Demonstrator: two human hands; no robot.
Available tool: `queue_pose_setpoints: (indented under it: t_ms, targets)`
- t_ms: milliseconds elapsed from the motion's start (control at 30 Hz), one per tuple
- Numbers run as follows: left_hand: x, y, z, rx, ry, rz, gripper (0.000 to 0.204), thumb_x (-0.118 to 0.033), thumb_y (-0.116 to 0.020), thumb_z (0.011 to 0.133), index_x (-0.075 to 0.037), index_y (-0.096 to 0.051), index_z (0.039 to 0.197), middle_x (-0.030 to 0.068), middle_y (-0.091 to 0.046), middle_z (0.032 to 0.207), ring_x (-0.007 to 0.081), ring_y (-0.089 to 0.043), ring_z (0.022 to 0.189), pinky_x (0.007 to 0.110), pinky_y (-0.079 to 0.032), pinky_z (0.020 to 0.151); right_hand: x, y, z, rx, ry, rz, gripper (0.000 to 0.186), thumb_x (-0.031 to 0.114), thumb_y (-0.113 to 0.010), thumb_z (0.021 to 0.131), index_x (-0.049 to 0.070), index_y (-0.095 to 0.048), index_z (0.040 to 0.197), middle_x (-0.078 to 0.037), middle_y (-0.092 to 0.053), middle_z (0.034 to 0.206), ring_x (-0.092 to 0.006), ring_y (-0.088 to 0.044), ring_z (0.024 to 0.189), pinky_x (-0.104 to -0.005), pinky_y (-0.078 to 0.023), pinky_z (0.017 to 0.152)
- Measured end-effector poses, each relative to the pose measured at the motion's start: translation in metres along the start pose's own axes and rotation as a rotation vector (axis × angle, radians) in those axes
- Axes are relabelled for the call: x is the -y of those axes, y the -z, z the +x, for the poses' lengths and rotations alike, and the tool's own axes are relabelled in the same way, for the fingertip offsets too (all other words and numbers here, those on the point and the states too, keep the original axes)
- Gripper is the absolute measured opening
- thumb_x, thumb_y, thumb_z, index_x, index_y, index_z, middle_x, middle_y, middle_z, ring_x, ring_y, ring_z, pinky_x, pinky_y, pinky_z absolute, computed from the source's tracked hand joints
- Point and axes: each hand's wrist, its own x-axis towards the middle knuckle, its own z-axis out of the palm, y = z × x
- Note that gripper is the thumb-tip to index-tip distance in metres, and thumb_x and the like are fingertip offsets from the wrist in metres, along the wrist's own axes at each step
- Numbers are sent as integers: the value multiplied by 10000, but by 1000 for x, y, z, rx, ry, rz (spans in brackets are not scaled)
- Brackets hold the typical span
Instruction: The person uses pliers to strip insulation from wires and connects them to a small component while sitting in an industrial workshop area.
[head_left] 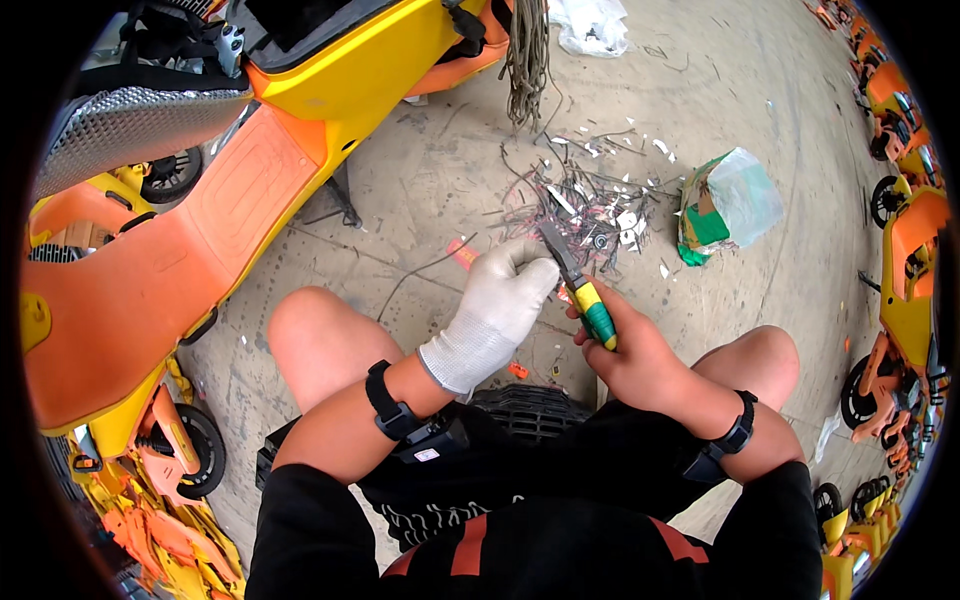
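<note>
My left hand (500,307), in a whitish knit glove, has its thumb and fingers pinched together beside the tool's metal head. Whatever lies between those fingers is too small or hidden to make out. Bare fingers of my right hand (640,350) wrap round a wire stripper (594,312) with yellow and green grips. Its flat dark metal head points up and away, left of the grip. Beyond both hands, a pile of cut wires and white plastic scraps (590,215) is spread over the concrete floor. A thin dark wire (425,268) lies curved to the left of my gloved hand.
A large yellow and orange scooter body (210,225) takes up the left side. A bundle of grey cables (526,65) hangs at the top. At the right stands an open green and white bag (735,200). More yellow-orange scooters (910,245) line the right edge. A black crate (530,410) is between my knees.
</note>
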Motion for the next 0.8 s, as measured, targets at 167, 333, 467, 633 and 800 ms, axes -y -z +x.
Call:
queue_pose_setpoints:
  t_ms: [167, 333, 467, 633, 800]
  targets:
    - [-7, -1, -3, 4, 144, -184, 114, -110, -588, 933, -22, -631, 877, -55, -499, 673, 31, -428, 551, 226, -350, 488, 4, 2, 1, 71, -67, 138, 647, -139, -509, 872, 35, -379, 1482, -72, -564, 1266, -162, -606, 1032, -316, -497, 927]
    - [-8, 0, -6, 46, 136, -303, 108, -98, -565, 957, -15, -613, 906, -45, -504, 685, 28, -418, 535, 214, -332, 475, -2, 7, 3, 154, -65, 288, 708, -132, -502, 867, 56, -326, 1526, -83, -556, 1296, -165, -615, 1026, -296, -522, 820]
    - [-7, 2, -6, 62, 152, -330, 97, -90, -555, 970, -10, -597, 936, -39, -499, 696, 28, -410, 532, 211, -319, 474, 1, 12, 3, 202, -126, 417, 686, -155, -498, 861, 37, -349, 1503, -92, -548, 1324, -177, -614, 1048, -308, -527, 840]
    - [-5, 7, -5, 130, 136, -391, 87, -89, -558, 974, -7, -583, 971, -42, -464, 679, 31, -393, 526, 221, -307, 467, 7, 19, 3, 263, -182, 572, 649, -168, -503, 849, 30, -408, 1460, -95, -541, 1359, -195, -614, 1112, -331, -538, 879]
    - [-6, 9, -4, 133, 162, -343, 112, -106, -573, 973, 4, -594, 991, -50, -470, 678, 31, -407, 535, 224, -323, 474, 3, 19, 2, 240, -97, 409, 652, -158, -497, 863, 27, -387, 1478, -92, -534, 1384, -198, -610, 1136, -330, -523, 926]
